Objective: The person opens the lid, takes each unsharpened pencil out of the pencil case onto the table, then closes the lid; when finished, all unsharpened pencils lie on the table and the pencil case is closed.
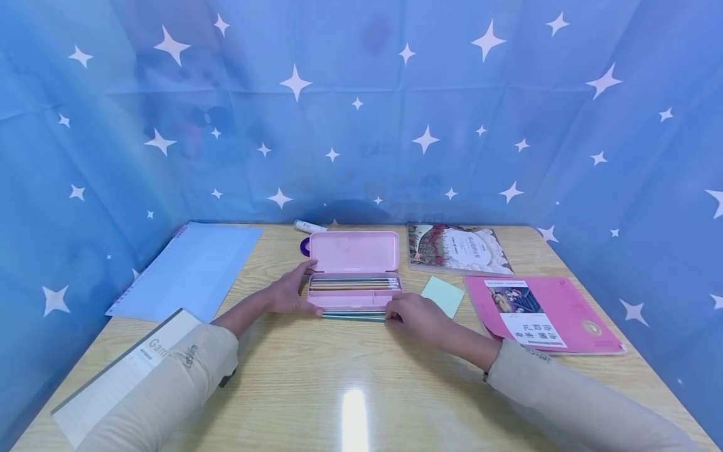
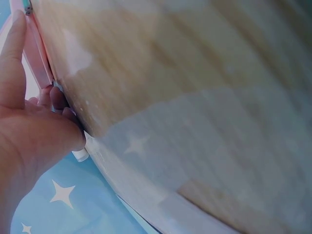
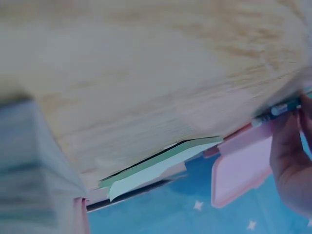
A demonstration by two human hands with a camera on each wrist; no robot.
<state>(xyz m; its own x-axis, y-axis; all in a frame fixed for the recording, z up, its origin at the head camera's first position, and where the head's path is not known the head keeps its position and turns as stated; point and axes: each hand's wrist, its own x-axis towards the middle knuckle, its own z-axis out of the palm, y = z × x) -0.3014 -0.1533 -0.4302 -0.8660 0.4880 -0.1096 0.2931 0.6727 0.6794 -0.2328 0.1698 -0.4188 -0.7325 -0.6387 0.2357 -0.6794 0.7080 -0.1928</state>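
Note:
A pink pencil case (image 1: 354,252) lies with its lid raised at the back. Several pencils (image 1: 350,284) rest in its rear compartment; the front one has a divider. Along the case's front edge lie more pencils (image 1: 354,316), green and dark. My left hand (image 1: 287,294) spans the case's left end, fingers near the hinge and thumb by the pencils' left tips. In the left wrist view the thumb (image 2: 14,58) reaches along the case. My right hand (image 1: 419,317) pinches the front pencils at their right ends; the right wrist view shows two pencil ends (image 3: 286,106) beside the fingers.
Behind the case are a glue stick (image 1: 309,226) and a purple round item (image 1: 305,247). To the right lie a pale green paper (image 1: 443,295), a picture book (image 1: 463,248) and a pink book (image 1: 587,314). At left are a blue spiral-bound pad (image 1: 192,270) and a notebook (image 1: 130,370).

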